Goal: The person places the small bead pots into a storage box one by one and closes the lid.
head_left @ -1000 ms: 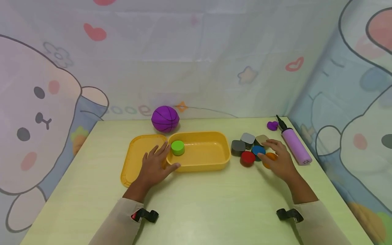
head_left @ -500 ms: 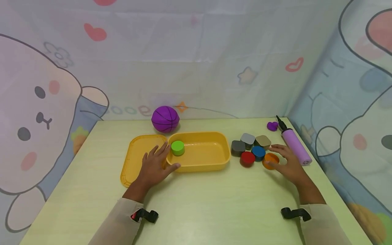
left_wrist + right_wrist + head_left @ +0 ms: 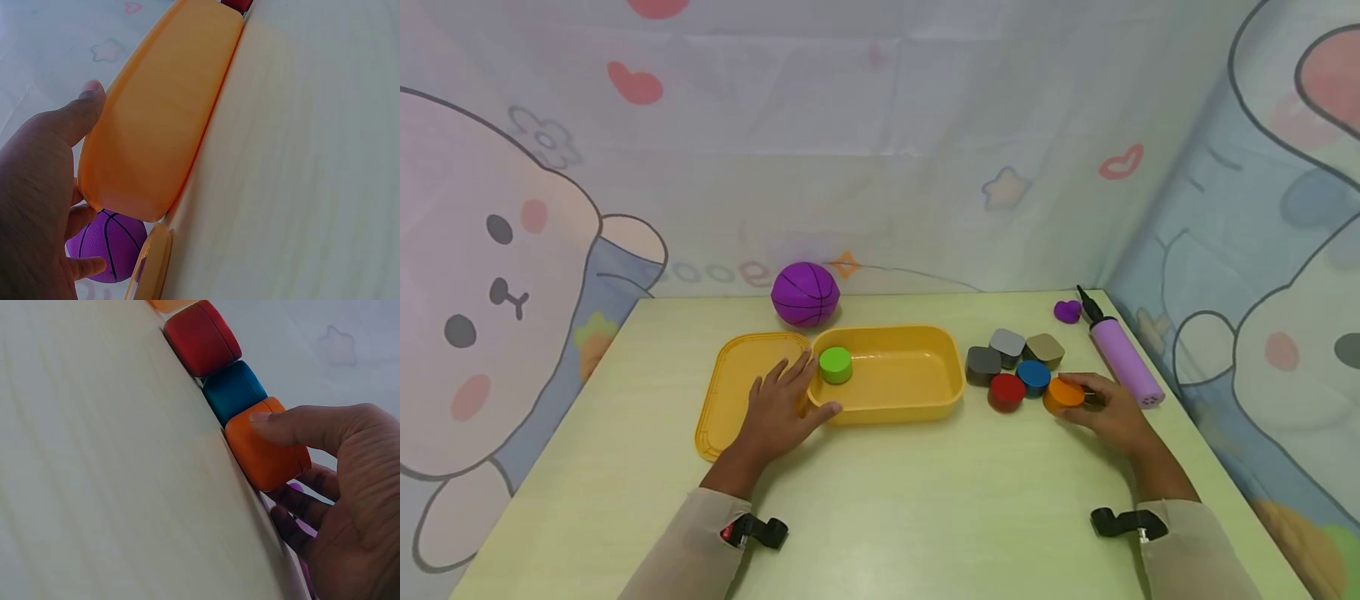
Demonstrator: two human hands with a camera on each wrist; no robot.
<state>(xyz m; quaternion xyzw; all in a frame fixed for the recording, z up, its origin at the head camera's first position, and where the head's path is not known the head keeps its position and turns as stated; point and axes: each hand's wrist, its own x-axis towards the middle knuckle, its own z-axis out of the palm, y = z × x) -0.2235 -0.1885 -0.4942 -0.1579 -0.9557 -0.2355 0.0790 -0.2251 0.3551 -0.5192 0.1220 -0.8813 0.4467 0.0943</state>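
The left hand [image 3: 777, 410] rests with spread fingers at the left end of a yellow tray [image 3: 898, 412]; its thumb touches the near rim. Inside the tray, at its left end, sits a green round piece [image 3: 836, 365]. Thumb and fingers of the right hand [image 3: 1108, 410] pinch an orange piece [image 3: 1063, 395], seen too in the right wrist view as an orange block [image 3: 265, 450] with the thumb on its face. Beside it stand a blue piece [image 3: 1033, 377] and a red piece [image 3: 1006, 392]. Dark grey [image 3: 983, 365], light grey [image 3: 1007, 342] and beige [image 3: 1044, 350] pieces are grouped behind.
A yellow lid [image 3: 737, 387] lies left of the tray, partly under the left hand's fingers in view. Behind stands a purple ball [image 3: 805, 294]. A lilac pump [image 3: 1126, 360] and a small purple object [image 3: 1067, 312] lie at the back right.
The right hand has moved right and toward the person, away from the beige and blue pieces, and now pinches the orange piece. The left hand has not visibly moved.
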